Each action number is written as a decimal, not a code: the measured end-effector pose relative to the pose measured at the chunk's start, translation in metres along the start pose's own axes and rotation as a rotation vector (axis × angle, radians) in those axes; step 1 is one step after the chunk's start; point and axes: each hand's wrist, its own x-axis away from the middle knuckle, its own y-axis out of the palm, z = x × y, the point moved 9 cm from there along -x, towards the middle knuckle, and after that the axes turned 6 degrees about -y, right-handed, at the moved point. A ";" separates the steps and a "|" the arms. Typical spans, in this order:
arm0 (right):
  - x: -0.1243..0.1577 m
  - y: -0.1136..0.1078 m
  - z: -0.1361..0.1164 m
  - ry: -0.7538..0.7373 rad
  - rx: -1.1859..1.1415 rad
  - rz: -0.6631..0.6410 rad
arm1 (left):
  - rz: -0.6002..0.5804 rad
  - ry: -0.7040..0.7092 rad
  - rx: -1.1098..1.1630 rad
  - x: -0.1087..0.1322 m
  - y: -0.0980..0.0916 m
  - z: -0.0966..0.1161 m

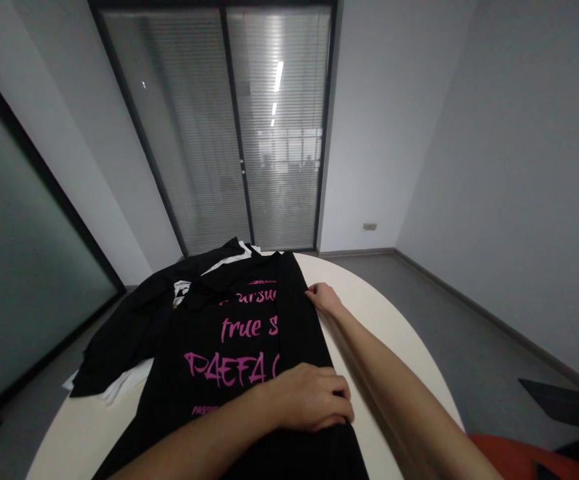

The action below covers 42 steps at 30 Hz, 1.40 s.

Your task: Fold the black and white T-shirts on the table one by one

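A black shirt (249, 347) with pink lettering lies spread on the table, its right side folded inward over part of the print. My left hand (314, 398) reaches across the shirt, its fingers curled round the folded right edge. Farther up that same edge, my right hand (324, 299) pinches the cloth between thumb and fingers. The bottom of the shirt runs out of view below my left forearm.
A heap of black and white clothes (134, 320) lies on the left of the white round table (384, 313). A red chair (514, 457) stands at the lower right. Beyond the table are a glass partition with blinds (279, 167) and grey walls.
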 end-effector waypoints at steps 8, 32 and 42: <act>0.010 -0.018 0.026 0.054 0.010 -0.003 | 0.020 0.039 0.010 -0.027 0.009 0.017; 0.026 -0.066 0.011 0.028 0.185 0.187 | 0.422 -0.975 -0.219 0.103 -0.064 -0.174; 0.001 0.000 -0.111 -0.206 0.207 0.127 | 0.580 -1.251 -0.202 0.209 -0.037 -0.238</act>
